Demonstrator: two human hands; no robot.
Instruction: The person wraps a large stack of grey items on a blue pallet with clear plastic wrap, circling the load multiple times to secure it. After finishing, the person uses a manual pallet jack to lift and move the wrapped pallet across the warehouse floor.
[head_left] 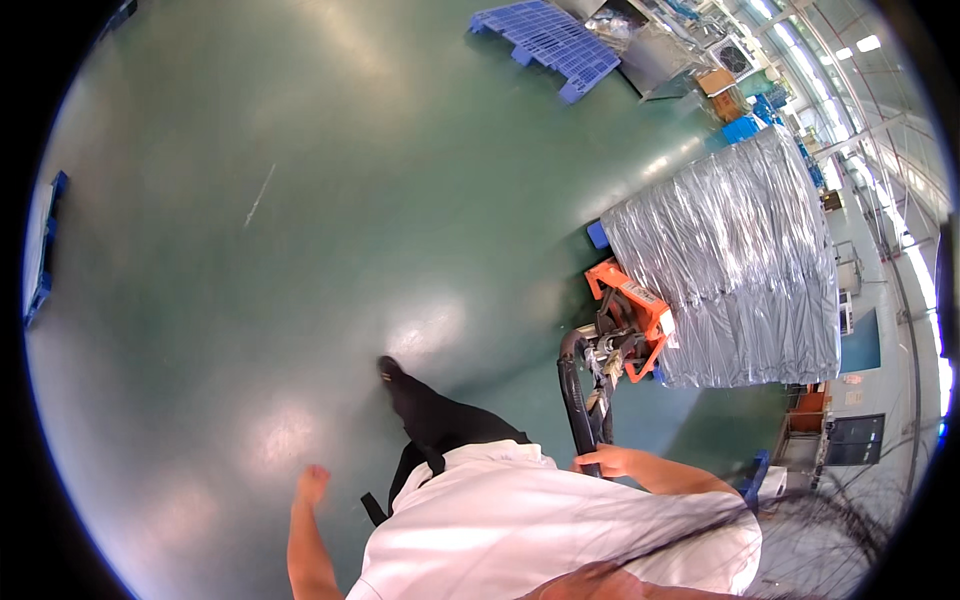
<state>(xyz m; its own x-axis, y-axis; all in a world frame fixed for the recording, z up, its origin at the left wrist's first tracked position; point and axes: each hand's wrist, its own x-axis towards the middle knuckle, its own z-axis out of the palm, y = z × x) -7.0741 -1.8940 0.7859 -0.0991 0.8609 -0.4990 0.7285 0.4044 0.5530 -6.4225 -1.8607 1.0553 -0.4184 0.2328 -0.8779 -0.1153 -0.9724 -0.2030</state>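
Observation:
My right hand point(607, 460) is closed round the black loop handle point(575, 395) of an orange pallet jack point(640, 305). The jack stands to my right, its body against a tall load point(725, 270) wrapped in shiny silver sheeting. A bit of blue pallet point(598, 235) shows under the load; the forks are hidden. My left hand point(314, 484) hangs out at my left side over the floor, apart from everything. Its fingers look curled into a fist with nothing visible in it.
Green glossy floor point(250, 250) spreads ahead and to the left. An upturned-looking blue plastic pallet point(550, 40) lies far ahead, beside metal equipment point(660, 55) and a cardboard box point(720, 92). Another blue pallet edge point(45, 250) shows at the far left. One dark shoe point(390, 370) is stepped forward.

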